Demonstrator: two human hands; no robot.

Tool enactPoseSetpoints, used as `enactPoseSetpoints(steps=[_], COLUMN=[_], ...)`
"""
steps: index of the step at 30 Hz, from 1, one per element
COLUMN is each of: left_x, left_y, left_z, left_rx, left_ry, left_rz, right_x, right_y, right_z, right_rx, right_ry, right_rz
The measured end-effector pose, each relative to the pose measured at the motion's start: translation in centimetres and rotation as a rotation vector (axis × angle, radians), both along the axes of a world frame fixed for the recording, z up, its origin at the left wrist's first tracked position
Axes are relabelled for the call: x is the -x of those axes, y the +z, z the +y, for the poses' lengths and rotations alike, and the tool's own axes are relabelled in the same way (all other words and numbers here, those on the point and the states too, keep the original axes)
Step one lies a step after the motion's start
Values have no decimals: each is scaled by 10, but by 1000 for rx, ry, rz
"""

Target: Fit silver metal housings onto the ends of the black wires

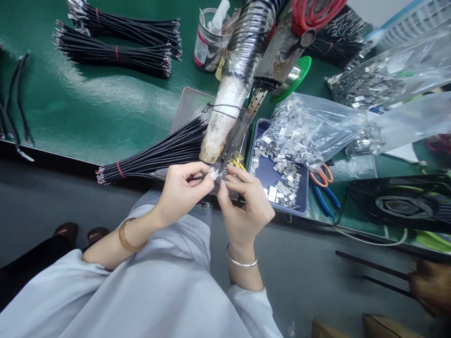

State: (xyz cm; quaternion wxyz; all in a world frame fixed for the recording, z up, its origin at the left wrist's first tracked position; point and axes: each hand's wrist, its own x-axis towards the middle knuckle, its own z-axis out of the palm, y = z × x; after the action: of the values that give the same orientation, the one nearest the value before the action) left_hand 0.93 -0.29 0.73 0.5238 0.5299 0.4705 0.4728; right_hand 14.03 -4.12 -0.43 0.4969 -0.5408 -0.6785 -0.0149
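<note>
My left hand (185,190) is closed in a pinch around a thin black cable (197,178), near its end. Facing it, my right hand (246,202) has thumb and fingertips drawn together at the cable's tip. Something small and shiny sits between the two hands, too small to name. Just above my fingertips, a soldering iron (255,103) points down beside a foil-wrapped duct (225,105) with a scorched white mouth. To the left of the duct lies a red-banded bundle of black cables (162,149), partly behind my left hand.
A blue tray (301,199) of small metal connectors (287,176) stands to the right, a plastic bag (313,126) of them over it. Orange-and-blue-handled tools (326,197), a black fan (405,204), a jar (207,44) and more cable bundles (116,54) lie on the green table (105,103).
</note>
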Motion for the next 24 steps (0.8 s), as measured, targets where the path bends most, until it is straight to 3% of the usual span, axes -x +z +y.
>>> enactPoseSetpoints(steps=[8, 24], left_x=[1, 1], left_y=[-4, -3], left_z=[-1, -2], left_rx=[41, 31], left_ry=[-59, -6], left_rz=[8, 3], right_x=[-4, -4], right_y=[-1, 3], right_z=[-5, -2], right_rx=[38, 17], right_ry=[21, 44], right_rz=[20, -36])
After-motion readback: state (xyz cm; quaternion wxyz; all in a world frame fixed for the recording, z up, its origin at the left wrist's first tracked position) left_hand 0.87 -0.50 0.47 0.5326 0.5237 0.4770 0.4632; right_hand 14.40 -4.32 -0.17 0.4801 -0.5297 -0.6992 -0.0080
